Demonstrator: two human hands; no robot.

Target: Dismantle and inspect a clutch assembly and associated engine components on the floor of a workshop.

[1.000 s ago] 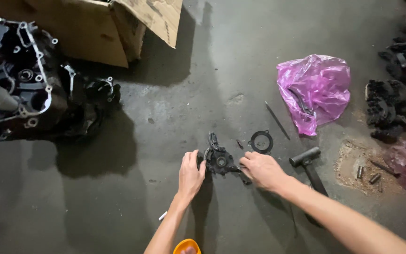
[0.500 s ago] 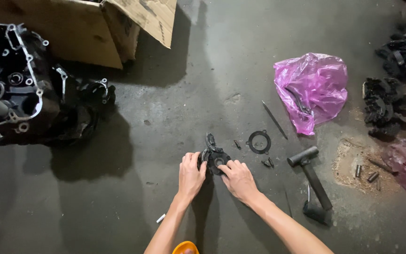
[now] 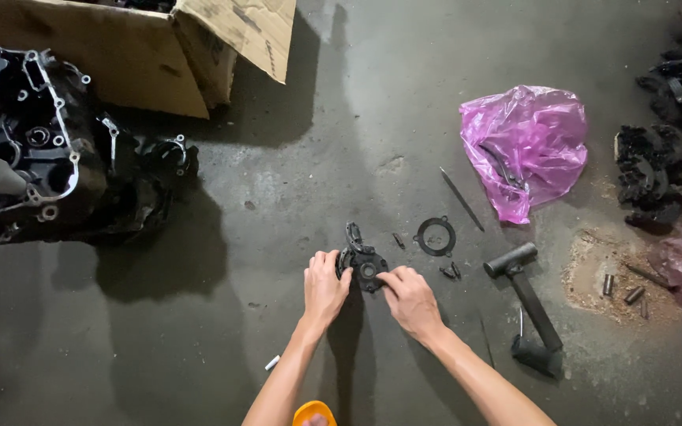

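Black and greasy, a small round metal part with a centre hole (image 3: 363, 267) lies on the grey concrete floor (image 3: 294, 197), gripped between the left hand (image 3: 324, 288) and right hand (image 3: 409, 298), fingers curled on its edges. It looks mid-handling; any next move would need a firm two-sided hold. An open brown cardboard box (image 3: 159, 55) sits upper left beside a dark engine casing (image 3: 33, 150), a crumpled pink plastic bag (image 3: 526, 146) upper right.
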